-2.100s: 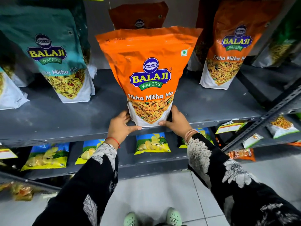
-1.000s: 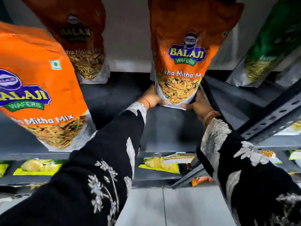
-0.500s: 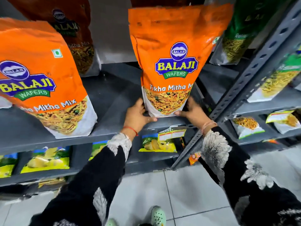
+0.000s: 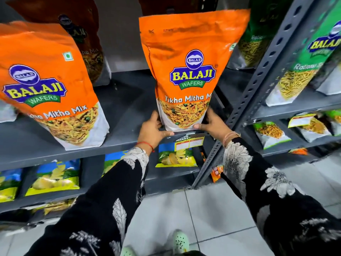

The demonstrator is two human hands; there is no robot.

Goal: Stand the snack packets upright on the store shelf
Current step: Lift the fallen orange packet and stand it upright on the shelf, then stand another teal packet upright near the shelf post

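An orange Tikha Mitha Mix packet [image 4: 190, 52] stands upright at the front edge of the grey shelf [image 4: 125, 108]. My left hand [image 4: 153, 129] grips its lower left corner and my right hand [image 4: 212, 122] grips its lower right corner. A second orange packet [image 4: 42, 80] stands upright further left on the same shelf, leaning slightly. Another orange packet [image 4: 86, 43] stands behind it in shadow near the back wall.
A perforated grey upright post [image 4: 262, 74] rises just right of the held packet. Green packets [image 4: 302, 71] stand on the adjoining rack at right. Blue-and-yellow chip packets [image 4: 55, 178] lie on the lower shelf. White floor tiles are below.
The orange packet came forward from the back of the shelf to its front edge in both hands. Over the last half second it has stayed put.
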